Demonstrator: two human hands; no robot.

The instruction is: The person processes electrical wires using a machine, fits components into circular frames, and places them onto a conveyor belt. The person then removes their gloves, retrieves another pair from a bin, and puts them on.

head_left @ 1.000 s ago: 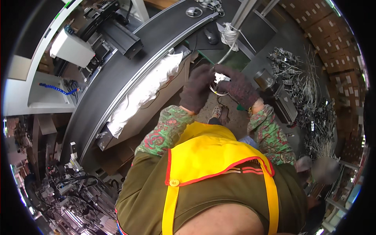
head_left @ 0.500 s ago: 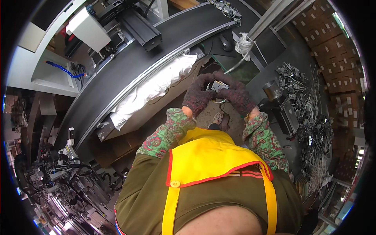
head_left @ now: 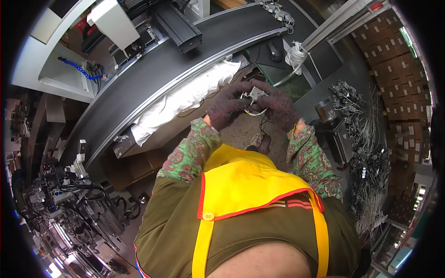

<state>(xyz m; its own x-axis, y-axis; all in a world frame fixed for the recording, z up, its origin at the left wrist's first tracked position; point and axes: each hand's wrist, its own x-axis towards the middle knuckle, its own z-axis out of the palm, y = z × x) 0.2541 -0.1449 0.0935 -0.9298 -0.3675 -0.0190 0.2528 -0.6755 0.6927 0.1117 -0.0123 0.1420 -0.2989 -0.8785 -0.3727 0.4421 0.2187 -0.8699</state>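
Both my hands wear dark reddish-brown knit gloves and meet in front of me, above the floor. Between them is a small silver metal part with a pale wire (head_left: 255, 94). My left hand (head_left: 226, 106) grips it from the left, fingers curled round its edge. From the right, my right hand (head_left: 281, 106) closes on the same part, fingertips at its upper and right sides. A loop of the pale wire hangs below the part. The gloves hide some of it, so its exact kind cannot be made out.
A curved black conveyor (head_left: 185, 69) with a metal rail runs ahead and left, white cloth (head_left: 190, 102) along its near side. Wired parts (head_left: 276, 11) lie at its far end. On the right bench are a metal cup (head_left: 325, 110) and piled wired parts (head_left: 366, 139). Stacked boxes (head_left: 394, 60) stand beyond.
The small metal part has turned and tilted between my hands, and more of its wire loop shows. My left hand has shifted slightly left. The view has moved a little.
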